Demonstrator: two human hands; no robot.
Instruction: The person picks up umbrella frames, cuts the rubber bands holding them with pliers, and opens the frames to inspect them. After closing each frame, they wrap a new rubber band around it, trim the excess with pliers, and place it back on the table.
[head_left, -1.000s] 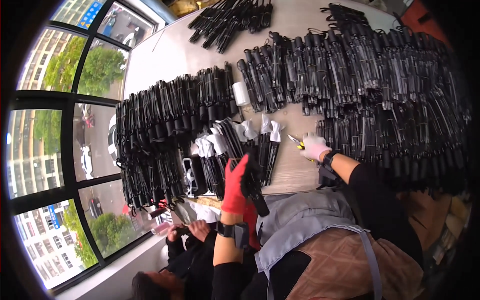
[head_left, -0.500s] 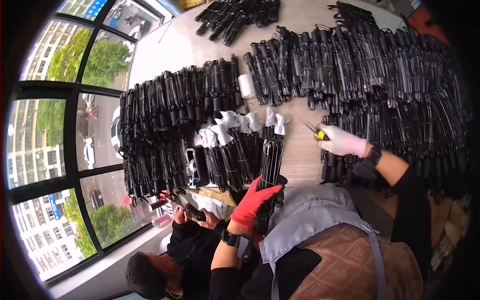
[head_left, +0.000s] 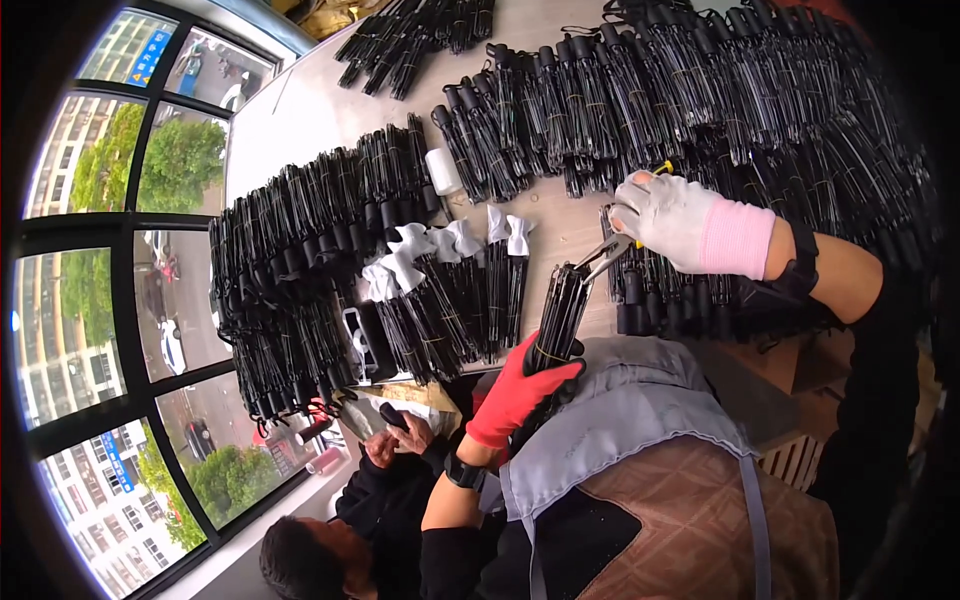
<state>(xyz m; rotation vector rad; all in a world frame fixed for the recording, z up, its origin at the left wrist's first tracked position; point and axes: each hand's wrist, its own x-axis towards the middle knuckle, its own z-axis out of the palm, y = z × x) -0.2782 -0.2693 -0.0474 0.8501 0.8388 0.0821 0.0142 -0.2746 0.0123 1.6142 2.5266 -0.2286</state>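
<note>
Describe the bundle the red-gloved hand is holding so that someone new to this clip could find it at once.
Start at the long pale table heaped with black bundles. Near its front edge, above the grey apron, the red-gloved left hand grips one black bundle. Unlike its neighbours lying flat, it is lifted, and pliers in the white-gloved right hand meet its top.

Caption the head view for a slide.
Red-gloved left hand grips a bundle of thin black rods; white-gloved right hand brings metal pliers to its tip.
</note>
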